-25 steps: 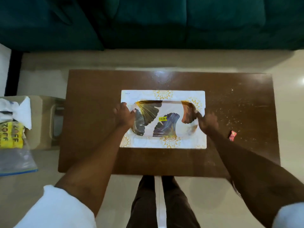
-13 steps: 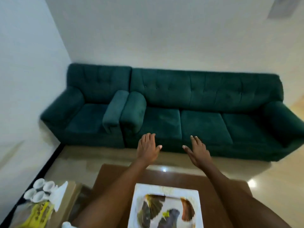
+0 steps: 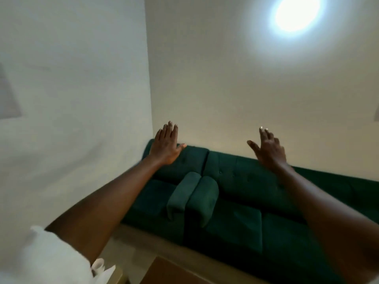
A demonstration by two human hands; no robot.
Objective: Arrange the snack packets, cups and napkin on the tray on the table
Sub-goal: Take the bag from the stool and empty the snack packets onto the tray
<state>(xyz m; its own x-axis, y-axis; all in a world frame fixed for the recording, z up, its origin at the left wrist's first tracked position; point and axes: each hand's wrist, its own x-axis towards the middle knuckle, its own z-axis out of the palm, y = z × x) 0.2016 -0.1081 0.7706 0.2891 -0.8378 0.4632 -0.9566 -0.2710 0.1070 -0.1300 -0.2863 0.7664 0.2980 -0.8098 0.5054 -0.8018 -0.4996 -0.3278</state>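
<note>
Left hand (image 3: 166,144): was raised, fingers together and extended, thumb out, holding nothing.
Right hand (image 3: 267,147): was raised, fingers spread, holding nothing.
Tabletop (image 3: 164,272): only a brown corner showed at the bottom edge.
Tray, packets, cups: out of view.
Backdrop: green sofa (image 3: 235,201), white wall.

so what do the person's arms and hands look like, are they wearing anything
Both forearms are bare. A white sleeve covers the left upper arm, and only a sliver of white shows at the right arm's frame edge. The left hand and right hand wear no gloves; no rings or watch are visible. The fingernails look pale.
</note>
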